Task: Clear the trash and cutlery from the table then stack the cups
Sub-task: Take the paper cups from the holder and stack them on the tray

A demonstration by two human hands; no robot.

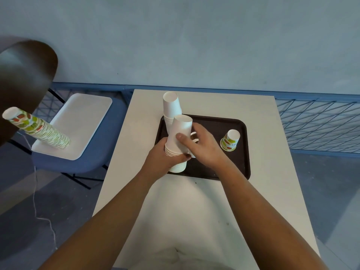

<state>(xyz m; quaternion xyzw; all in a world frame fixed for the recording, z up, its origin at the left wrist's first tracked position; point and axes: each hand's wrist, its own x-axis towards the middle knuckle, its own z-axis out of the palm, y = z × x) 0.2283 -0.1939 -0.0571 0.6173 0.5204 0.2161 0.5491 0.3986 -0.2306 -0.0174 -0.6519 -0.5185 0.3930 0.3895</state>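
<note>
A dark brown tray [229,121] lies on the white table [194,211]. At the tray's left side, my left hand [165,160] grips the lower part of a stack of upside-down white paper cups [180,131]. My right hand [202,145] holds the same stack from the right, thumb across its front. Behind it stands a second, taller stack of white cups [171,106]. A single upside-down cup with a green and red print [230,140] stands on the tray's right side.
To the left, a blue chair [78,162] carries a white tray [83,117] with a long leaning stack of printed cups [39,129]. A brown curved chair back [25,78] sits at far left. A blue wire fence [315,121] runs behind the table.
</note>
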